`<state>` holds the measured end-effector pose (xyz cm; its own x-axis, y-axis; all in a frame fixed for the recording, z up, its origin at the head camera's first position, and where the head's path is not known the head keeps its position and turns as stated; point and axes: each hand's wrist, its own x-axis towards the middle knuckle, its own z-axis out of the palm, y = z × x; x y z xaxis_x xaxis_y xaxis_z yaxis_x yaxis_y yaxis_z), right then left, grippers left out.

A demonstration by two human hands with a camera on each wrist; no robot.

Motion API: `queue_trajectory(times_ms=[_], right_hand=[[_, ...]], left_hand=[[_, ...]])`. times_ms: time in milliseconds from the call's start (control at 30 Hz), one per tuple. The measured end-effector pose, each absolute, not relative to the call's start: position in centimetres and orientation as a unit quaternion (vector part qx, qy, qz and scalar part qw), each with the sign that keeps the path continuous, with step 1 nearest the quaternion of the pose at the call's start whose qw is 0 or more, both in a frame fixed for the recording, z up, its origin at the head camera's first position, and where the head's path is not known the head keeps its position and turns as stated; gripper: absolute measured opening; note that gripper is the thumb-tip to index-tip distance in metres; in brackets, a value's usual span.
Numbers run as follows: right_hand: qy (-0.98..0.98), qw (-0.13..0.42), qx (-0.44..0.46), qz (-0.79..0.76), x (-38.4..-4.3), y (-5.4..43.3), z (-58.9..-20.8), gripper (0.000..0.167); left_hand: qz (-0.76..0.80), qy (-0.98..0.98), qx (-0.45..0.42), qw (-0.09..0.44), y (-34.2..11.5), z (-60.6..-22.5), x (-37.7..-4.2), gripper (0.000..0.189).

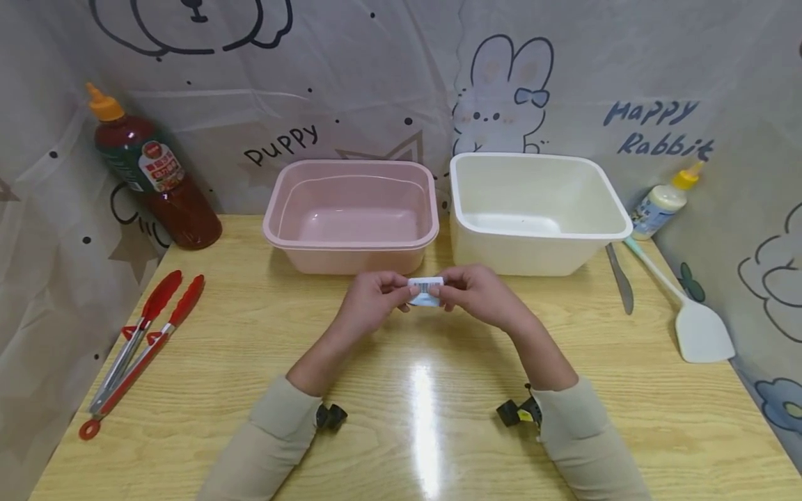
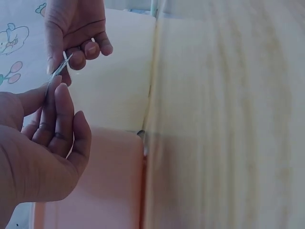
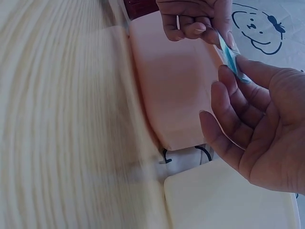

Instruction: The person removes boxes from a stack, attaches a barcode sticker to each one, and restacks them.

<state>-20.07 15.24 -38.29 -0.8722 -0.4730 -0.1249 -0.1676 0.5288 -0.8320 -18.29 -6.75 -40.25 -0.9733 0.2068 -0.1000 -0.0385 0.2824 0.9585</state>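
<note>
Between both hands is a small flat white-and-blue packet point(image 1: 426, 299) with a barcode on its face. My left hand point(image 1: 368, 300) pinches its left edge between thumb and fingers, and my right hand point(image 1: 485, 296) pinches the right edge the same way. Seen almost edge-on in the left wrist view, the packet point(image 2: 60, 66) looks thin; its light blue side shows in the right wrist view. Both hands are held in front of the pink basin point(image 1: 351, 259) and the cream basin point(image 1: 520, 256), with the remaining fingers loosely curled.
Red-handled tongs point(image 1: 140, 341) lie at the left, below a large bottle of red sauce point(image 1: 156, 181). A knife point(image 1: 620, 282), a white spatula point(image 1: 702, 330) and a small yellow-capped bottle point(image 1: 661, 205) are at the right. A printed cloth point(image 1: 376, 83) hangs behind the wooden table point(image 1: 301, 320).
</note>
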Motion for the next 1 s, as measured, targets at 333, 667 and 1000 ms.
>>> queue_trajectory(times_ms=[333, 667, 1000], right_hand=[[0.844, 0.149, -0.175, -0.485, -20.3, 15.3, -38.9, 0.021], [0.847, 0.122, -0.143, -0.497, -20.2, 16.2, -38.4, 0.028], [0.845, 0.068, -0.103, -0.521, -20.7, 17.7, -37.7, 0.036]], left_hand=[[0.570, 0.816, 0.044, 0.085, -6.7, -40.5, -17.9, 0.023], [0.591, 0.797, 0.080, 0.093, -6.5, -41.0, -18.1, 0.017], [0.511, 0.851, 0.112, 0.040, -7.2, -40.9, -18.2, 0.011]])
